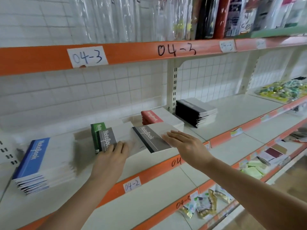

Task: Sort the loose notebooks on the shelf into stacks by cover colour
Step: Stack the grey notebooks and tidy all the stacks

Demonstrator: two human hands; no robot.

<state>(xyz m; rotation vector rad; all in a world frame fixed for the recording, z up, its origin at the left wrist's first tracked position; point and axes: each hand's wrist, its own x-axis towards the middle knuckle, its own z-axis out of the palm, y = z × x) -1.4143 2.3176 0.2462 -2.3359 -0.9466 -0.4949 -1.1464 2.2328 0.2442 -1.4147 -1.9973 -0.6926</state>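
On the white shelf (232, 120) lie several notebook stacks: blue (35, 156) at the left, green (97, 130) behind a grey notebook (107, 138), red (152, 117) further back, black (191, 110) at the right. My left hand (113, 156) rests on the near edge of the grey notebook that lies on the green stack, fingers curled on it. Another grey notebook (149, 138) lies loose near the shelf's front. My right hand (184, 145) lies flat on its white right part, fingers stretched out.
An orange shelf rail (149, 52) labelled 04-3 runs overhead, with plastic-wrapped goods above it. Lower shelves at the right hold small packets (204, 205) and cards. Colourful items (285, 90) sit at the far right of this shelf.
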